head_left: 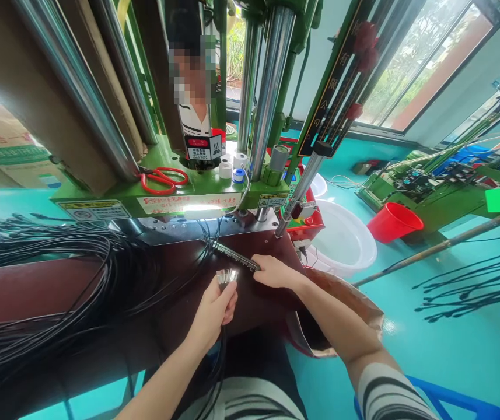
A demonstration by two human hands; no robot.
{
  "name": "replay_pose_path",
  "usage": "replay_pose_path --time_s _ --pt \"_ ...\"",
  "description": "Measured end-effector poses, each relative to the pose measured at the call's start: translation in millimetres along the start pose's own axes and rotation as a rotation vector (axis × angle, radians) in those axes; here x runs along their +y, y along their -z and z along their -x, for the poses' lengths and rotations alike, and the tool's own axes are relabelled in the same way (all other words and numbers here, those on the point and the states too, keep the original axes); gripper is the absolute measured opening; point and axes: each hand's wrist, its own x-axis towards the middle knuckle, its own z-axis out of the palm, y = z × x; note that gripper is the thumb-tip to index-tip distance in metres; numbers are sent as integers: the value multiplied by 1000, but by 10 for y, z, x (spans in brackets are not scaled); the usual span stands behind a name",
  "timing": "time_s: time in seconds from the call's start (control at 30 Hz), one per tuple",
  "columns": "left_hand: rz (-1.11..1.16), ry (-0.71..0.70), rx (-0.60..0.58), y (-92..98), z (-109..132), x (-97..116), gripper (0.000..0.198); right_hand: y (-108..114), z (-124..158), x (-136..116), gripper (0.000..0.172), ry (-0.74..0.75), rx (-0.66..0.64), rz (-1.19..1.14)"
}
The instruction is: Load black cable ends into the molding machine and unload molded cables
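Observation:
My left hand (pixel 214 309) is closed around a small bunch of black cables with silver metal connector ends (pixel 226 276) that stick up above my fingers. My right hand (pixel 273 271) grips the near end of a long dark metal fixture bar (pixel 234 256) lying on the dark red worktable (pixel 35 286). Thin black cables run from the bar toward the machine. Both hands are close together in front of the green moulding machine (pixel 179 195).
A big bundle of black cables (pixel 57 280) lies on the left. Red scissors (pixel 162 178) and tape rolls (pixel 232 169) rest on the machine ledge. Another person stands behind the machine. A white basin (pixel 346 239), a red bucket (pixel 392 221) and a brown bag (pixel 341 303) sit right.

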Motion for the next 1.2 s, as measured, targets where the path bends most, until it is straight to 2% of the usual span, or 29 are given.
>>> replay_pose_path --time_s 0.07,0.13,0.23,0.3,0.37,0.57,0.83,1.07,1.2 --pt "-28 7 -4 -26 -2 -8 33 -73 174 64 13 -82 -32 -237" --pt "-61 43 -8 -81 -18 -16 33 -177 334 100 16 -159 -16 -652" --pt "-104 97 -31 -204 -51 -35 33 -329 496 92 30 -135 132 -1232" --pt "-122 106 -55 -293 -73 -52 33 -404 537 69 43 -81 249 -1419" --pt "-137 92 -78 -372 -96 -67 33 -457 540 54 48 -54 336 -1505" --pt "-141 37 -102 -482 -141 -76 34 -536 521 91 49 -13 381 -1510" --pt "-135 92 -36 -463 -136 -74 35 -540 552 83 49 -35 379 -1378" --pt "-151 111 -59 -469 -150 -85 32 -533 558 38 49 -65 412 -1257" --pt "-214 35 -62 -433 -153 -89 30 -545 546 19 48 -68 421 -1138"
